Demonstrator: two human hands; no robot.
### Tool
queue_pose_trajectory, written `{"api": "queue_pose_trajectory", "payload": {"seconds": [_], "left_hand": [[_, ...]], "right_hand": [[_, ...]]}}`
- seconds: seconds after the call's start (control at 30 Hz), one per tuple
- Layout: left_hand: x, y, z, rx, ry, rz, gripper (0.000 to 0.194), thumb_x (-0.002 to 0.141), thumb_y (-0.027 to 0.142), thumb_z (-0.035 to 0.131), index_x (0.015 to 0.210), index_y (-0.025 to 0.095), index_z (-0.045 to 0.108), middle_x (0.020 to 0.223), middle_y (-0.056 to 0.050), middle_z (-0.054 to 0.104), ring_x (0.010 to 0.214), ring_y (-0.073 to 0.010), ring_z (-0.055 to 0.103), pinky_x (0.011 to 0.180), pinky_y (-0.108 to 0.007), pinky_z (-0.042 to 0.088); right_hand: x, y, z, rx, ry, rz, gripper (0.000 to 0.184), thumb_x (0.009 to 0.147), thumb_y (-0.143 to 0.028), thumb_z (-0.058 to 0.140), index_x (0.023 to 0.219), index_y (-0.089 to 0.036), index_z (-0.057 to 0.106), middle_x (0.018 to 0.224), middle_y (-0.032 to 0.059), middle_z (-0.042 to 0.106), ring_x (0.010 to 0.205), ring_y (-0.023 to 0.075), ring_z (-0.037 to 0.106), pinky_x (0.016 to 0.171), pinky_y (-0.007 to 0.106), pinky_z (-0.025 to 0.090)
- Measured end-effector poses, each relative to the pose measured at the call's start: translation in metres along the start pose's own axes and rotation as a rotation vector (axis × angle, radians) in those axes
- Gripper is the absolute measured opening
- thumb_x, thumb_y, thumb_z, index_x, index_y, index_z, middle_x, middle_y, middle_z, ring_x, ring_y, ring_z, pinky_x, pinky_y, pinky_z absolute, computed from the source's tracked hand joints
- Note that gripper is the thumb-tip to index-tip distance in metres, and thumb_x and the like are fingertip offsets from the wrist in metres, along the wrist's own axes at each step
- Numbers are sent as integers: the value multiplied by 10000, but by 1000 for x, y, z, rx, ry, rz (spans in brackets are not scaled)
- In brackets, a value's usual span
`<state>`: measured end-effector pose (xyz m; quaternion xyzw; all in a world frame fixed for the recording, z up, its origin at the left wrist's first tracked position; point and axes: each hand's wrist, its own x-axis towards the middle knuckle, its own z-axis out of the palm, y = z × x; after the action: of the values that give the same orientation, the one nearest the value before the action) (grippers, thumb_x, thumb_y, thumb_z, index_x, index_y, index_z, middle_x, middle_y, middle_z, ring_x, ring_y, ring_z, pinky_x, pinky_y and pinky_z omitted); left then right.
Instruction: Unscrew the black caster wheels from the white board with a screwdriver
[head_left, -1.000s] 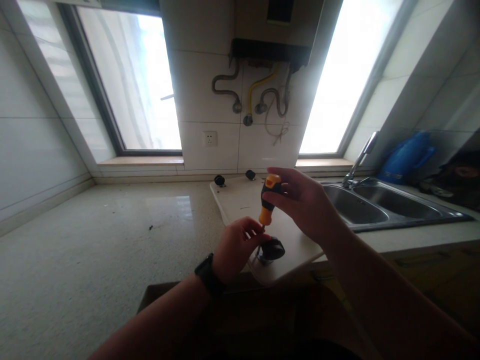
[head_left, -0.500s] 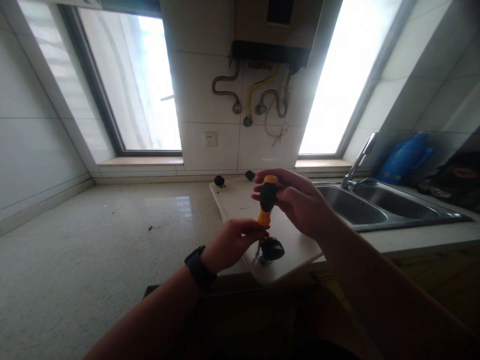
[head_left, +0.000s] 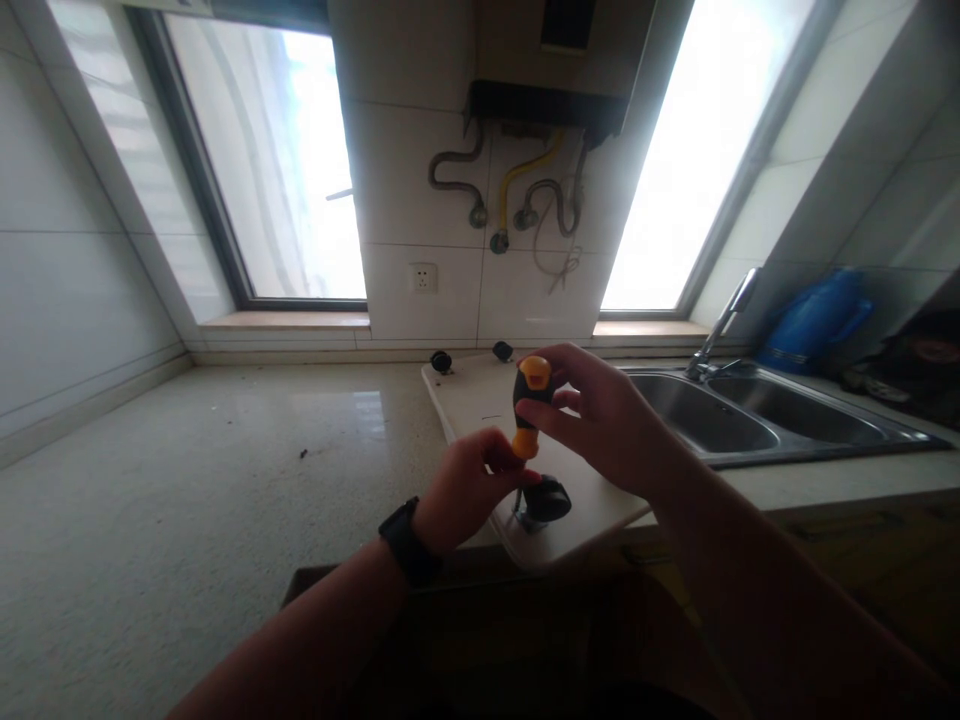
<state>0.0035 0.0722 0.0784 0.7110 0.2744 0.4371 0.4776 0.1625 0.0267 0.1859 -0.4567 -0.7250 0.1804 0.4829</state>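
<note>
My right hand (head_left: pixel 600 415) is closed around the yellow and black handle of a screwdriver (head_left: pixel 529 400), held upright with its butt end toward me. Just below the handle, my left hand (head_left: pixel 476 485) pinches at the screwdriver's shaft; its fingertips mostly hide the shaft and tip. Right under them a black caster wheel (head_left: pixel 549 498) on a metal plate sits at the near corner of a white board (head_left: pixel 574 530). Two more casters, a left one (head_left: pixel 441 362) and a right one (head_left: pixel 502 351), stand at the board's far end.
The board lies on a speckled stone counter (head_left: pixel 225 500). To the right is a steel double sink (head_left: pixel 750 455) with a faucet (head_left: pixel 724 325), and a blue jug-like container (head_left: pixel 817 318) behind it. A water heater (head_left: pixel 562 60) with pipes hangs on the tiled wall.
My right hand's fingers have shifted around the screwdriver handle, with a finger now across its front. My left hand stays at the shaft. The view has moved slightly.
</note>
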Motion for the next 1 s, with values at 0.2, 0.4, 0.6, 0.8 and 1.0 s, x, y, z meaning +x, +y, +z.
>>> {"api": "queue_pose_trajectory", "payload": {"seconds": [0.2,0.4,0.6,0.8,1.0], "left_hand": [[-1,-3,0,-28,18,28,283,780,316,882,889,169,666,748,39,606,684,-116,521,661,-267,424],[3,-2,-9,-55,-167,20,337,860,368,820,1115,174,717,1018,-63,751,865,-176,685,789,-331,547],[3,-1,-11,-71,-200,9,247,897,332,783,1070,156,791,1076,-112,810,992,-232,747,933,-396,570],[4,-1,-8,-61,-187,11,217,892,304,790,1054,161,809,1069,-101,821,1001,-249,764,963,-414,576],[5,-4,-8,-67,-196,12,247,907,300,773,1101,148,795,1079,-106,819,1016,-252,763,982,-422,576]], "right_hand": [[0,-1,0,-13,3,-47,394,819,-287,749,1194,-206,655,1055,49,712,918,179,689,759,340,611],[-2,-4,-2,5,44,-54,457,794,-167,657,1250,-176,670,1177,96,734,1051,221,712,831,377,632],[-3,-2,-4,63,96,-41,440,786,-172,655,1226,-174,677,1132,96,757,1005,219,726,781,357,637],[-2,-2,-4,20,89,-36,446,781,-183,653,1225,-172,684,1141,99,749,984,212,719,754,347,630],[-1,2,-2,-21,125,-42,408,786,-241,694,1189,-179,681,1073,86,738,952,207,698,742,345,615]]}}
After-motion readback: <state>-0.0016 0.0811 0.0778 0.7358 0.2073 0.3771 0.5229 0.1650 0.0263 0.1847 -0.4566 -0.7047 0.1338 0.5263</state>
